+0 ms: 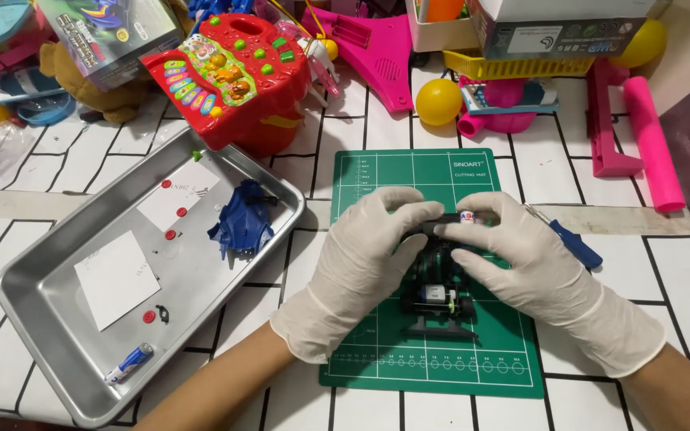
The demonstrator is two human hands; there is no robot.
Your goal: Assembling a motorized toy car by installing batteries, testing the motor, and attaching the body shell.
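Both my hands wear white gloves and hold a small black toy car chassis (pixel 439 295) over a green cutting mat (pixel 441 375). My left hand (pixel 361 255) grips the chassis from its left side at the far end. From the right, my right hand (pixel 521 255) pinches the same far end, where a small white part with coloured marks (pixel 467 217) shows between the fingers. The chassis's near end with its wheels and motor rests on the mat.
A metal tray (pixel 33 319) at the left holds a blue car body shell (pixel 243 222), two white paper squares, small red parts and a blue-white battery (pixel 129 363). A blue-handled screwdriver (pixel 575 243) lies right of the mat. Toys and boxes crowd the far edge.
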